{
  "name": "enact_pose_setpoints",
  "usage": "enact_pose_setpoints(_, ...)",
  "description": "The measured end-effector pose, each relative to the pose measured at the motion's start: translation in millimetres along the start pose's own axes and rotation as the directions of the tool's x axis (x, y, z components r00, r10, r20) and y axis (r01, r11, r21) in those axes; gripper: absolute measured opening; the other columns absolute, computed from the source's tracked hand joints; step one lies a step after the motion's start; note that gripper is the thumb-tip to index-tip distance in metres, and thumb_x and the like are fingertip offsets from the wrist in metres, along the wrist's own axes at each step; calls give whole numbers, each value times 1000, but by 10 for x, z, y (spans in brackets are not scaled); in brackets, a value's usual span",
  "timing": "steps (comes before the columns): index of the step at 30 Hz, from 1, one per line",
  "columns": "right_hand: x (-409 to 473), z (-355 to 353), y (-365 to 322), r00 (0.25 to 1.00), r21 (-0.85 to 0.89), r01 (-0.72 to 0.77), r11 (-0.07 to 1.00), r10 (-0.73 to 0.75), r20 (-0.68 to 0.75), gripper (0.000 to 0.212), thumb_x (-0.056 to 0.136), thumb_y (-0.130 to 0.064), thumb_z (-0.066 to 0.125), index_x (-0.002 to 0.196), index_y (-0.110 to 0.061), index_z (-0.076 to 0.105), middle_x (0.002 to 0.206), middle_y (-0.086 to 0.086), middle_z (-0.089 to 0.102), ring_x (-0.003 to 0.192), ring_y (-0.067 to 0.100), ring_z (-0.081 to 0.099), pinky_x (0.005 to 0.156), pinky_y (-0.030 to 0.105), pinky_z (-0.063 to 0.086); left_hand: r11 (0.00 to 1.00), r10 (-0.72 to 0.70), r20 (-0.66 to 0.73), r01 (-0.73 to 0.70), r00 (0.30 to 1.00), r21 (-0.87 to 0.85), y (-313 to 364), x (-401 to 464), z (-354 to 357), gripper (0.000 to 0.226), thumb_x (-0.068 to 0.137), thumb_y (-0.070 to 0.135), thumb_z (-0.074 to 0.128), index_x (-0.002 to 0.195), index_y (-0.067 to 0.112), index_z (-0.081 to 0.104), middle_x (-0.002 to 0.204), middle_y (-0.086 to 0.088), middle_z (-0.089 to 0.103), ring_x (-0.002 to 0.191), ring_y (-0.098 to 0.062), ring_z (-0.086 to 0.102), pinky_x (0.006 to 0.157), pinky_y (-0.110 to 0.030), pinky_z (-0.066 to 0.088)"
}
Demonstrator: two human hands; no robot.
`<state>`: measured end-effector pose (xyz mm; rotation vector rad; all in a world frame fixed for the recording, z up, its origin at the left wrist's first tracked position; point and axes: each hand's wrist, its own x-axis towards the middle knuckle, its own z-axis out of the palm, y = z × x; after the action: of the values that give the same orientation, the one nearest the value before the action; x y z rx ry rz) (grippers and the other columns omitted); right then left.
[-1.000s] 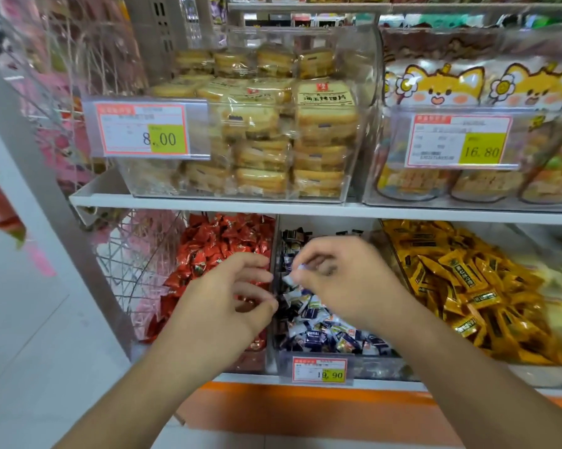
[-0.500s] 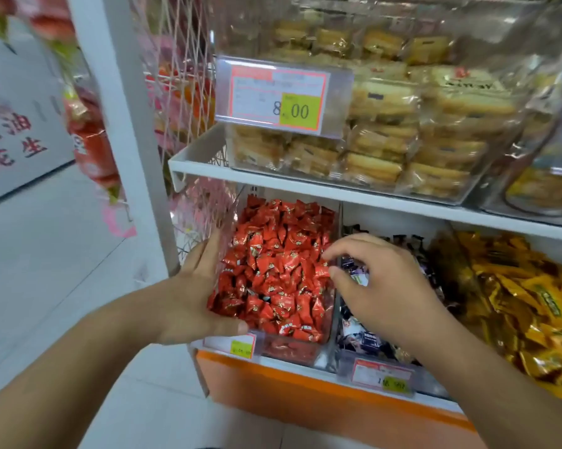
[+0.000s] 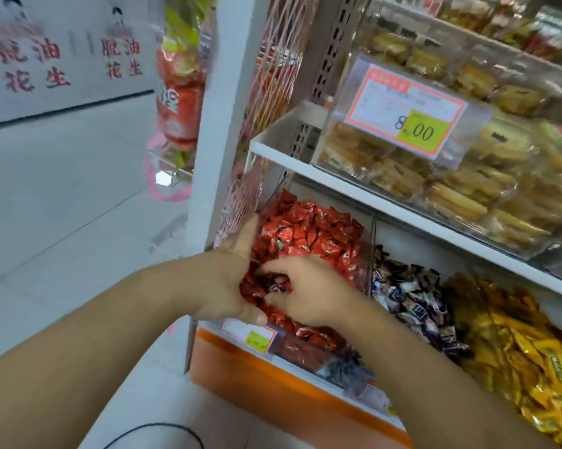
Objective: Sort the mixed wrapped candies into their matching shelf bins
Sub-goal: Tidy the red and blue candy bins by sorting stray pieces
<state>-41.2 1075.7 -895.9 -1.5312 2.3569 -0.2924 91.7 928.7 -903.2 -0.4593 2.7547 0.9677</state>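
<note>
One price tag [image 3: 406,112] "8.00", both hands in red candies [image 3: 308,228]

The right hand [image 3: 308,291] covers part of the red candies [image 3: 312,231], so what its curled fingertips pinch cannot be told. The yellow packets [image 3: 532,351] run off the right edge, and the lower price tags [image 3: 257,337] blur unreadable.

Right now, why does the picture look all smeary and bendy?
Head view: motion blur smears the cake packets and the 8.00 price tag; the wide lens bends the shelf edge; the red candies by both hands look sharper; glare whitens the clear bin fronts.
</note>
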Motion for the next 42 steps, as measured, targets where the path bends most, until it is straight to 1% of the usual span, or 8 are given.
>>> enact_pose_setpoints(5,91,-119,160,997,-196,-80,977,78,-20,55,89,-35,81,141,-36,63,140,-9,65,131,16,57,108,23,41,1000,-11,9,11,1000,-3,52,-8,-25,150,73,56,86,147,34,-43,170,2,-15,156,-20,17,121,-29,24)
enact_pose_setpoints(12,95,-81,201,997,-195,-62,979,51,-61,50,90,-22,76,135,-40,65,141,-9,62,134,18,53,111,42,48,999,-31,26,31,999,7,72,-31,-44,149,73,57,85,143,39,-45,169,5,-17,156,-21,18,121,-34,28)
enact_pose_setpoints(15,50,-30,125,987,-204,14,979,-46,-154,39,88,-21,73,123,-38,72,128,-12,68,122,15,61,103,41,53,998,-34,14,33,999,46,93,-31,-39,149,74,58,84,144,36,-45,170,4,-15,154,-23,22,120,-36,31)
enact_pose_setpoints(19,9,65,-18,987,7,24,1000,-22,-157,36,90,-6,69,115,-30,77,97,-5,74,83,5,65,81,24,55,997,-43,14,42,999,70,113,-32,-38,151,73,58,85,144,34,-45,170,3,-14,155,-25,19,121,-41,32)
enact_pose_setpoints(29,63,70,172,984,-91,-176,980,175,-25,53,92,-20,77,138,-40,62,120,-2,65,107,17,62,98,39,56,998,-47,36,45,998,42,130,-46,-58,148,75,57,84,144,35,-45,170,1,-16,156,-23,19,120,-35,29)
enact_pose_setpoints(33,97,80,163,984,-110,-177,978,174,-39,46,88,-13,75,126,-37,68,104,-10,62,100,15,62,90,40,59,998,-46,34,45,998,44,131,-59,-58,149,75,58,84,143,36,-46,170,1,-17,155,-24,20,120,-37,31)
enact_pose_setpoints(37,68,74,117,985,-206,-154,966,132,-115,30,91,-17,71,114,-36,68,108,-7,66,97,21,65,79,42,61,998,-49,32,47,998,47,132,-58,-53,148,75,58,83,143,35,-46,169,3,-19,155,-23,21,120,-36,31)
enact_pose_setpoints(42,17,6,170,979,-257,-188,948,161,-123,38,86,-7,70,111,-36,69,105,-6,68,95,22,67,78,43,62,998,-50,31,49,998,37,130,-60,-59,149,75,57,84,143,35,-46,169,4,-19,155,-24,20,120,-36,30)
